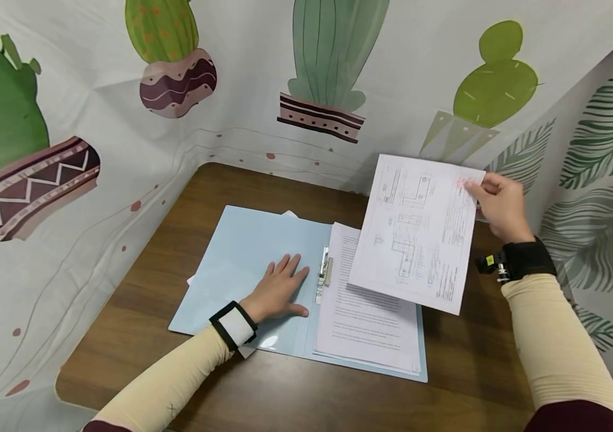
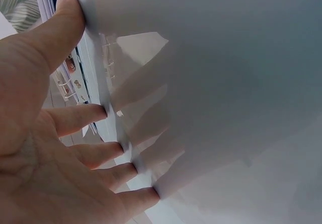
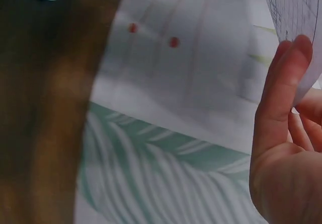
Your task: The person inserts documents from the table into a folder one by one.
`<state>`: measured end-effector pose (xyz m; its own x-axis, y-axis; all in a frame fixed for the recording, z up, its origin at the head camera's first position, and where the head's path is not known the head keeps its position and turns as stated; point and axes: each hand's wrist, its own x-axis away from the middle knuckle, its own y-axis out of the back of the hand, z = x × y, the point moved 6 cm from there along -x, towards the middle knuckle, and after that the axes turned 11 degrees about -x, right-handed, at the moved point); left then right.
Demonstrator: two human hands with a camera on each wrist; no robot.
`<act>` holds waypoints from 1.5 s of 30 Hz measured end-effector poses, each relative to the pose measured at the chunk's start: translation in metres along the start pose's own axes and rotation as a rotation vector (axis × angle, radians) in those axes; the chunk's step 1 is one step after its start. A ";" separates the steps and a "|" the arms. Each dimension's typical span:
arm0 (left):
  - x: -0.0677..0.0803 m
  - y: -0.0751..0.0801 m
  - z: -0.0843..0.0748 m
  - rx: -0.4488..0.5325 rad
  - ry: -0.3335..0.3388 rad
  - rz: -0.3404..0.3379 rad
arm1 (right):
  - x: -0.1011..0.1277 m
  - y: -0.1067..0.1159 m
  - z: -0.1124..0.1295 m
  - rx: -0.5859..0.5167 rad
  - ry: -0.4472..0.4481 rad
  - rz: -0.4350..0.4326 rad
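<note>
Open pale-blue paper folder (image 1: 241,264) on brown wooden tabletop (image 1: 474,372): left hand (image 1: 279,291), grip spread flat, presses its cover. Right hand (image 1: 501,207) pinches white printed drawing sheet (image 1: 416,231) above folder's filed stack (image 1: 365,312); sheet not yet filed.

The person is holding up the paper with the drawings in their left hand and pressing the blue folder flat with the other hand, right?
Not quite: the hands are swapped. In the head view the right hand pinches the paper with the drawings up in the air, while the left hand presses flat on the open blue folder. The rest is right.
</note>
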<state>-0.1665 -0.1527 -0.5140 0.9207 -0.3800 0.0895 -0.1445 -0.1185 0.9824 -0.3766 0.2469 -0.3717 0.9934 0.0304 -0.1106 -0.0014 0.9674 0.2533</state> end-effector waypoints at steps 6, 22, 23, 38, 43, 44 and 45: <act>0.000 -0.001 -0.002 0.008 0.000 0.009 | 0.013 -0.010 -0.039 0.035 -0.098 0.084; -0.001 -0.001 -0.001 -0.006 0.009 0.025 | 0.055 -0.050 -0.102 -0.046 -0.248 0.239; -0.001 -0.001 -0.001 -0.004 0.008 0.025 | 0.057 -0.052 -0.104 -0.048 -0.251 0.242; -0.002 -0.001 -0.002 -0.007 0.011 0.028 | 0.073 -0.076 -0.122 -0.051 -0.286 0.276; -0.001 0.001 -0.003 -0.011 0.007 0.019 | 0.074 -0.081 -0.123 -0.041 -0.270 0.271; -0.001 0.001 -0.004 -0.011 0.007 0.019 | 0.075 -0.083 -0.123 -0.042 -0.269 0.270; -0.001 0.002 -0.004 -0.010 0.007 0.019 | 0.075 -0.083 -0.123 -0.042 -0.270 0.270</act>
<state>-0.1666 -0.1490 -0.5119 0.9203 -0.3757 0.1092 -0.1583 -0.1023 0.9821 -0.3161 0.1994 -0.5194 0.9511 0.2236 0.2130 -0.2663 0.9432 0.1985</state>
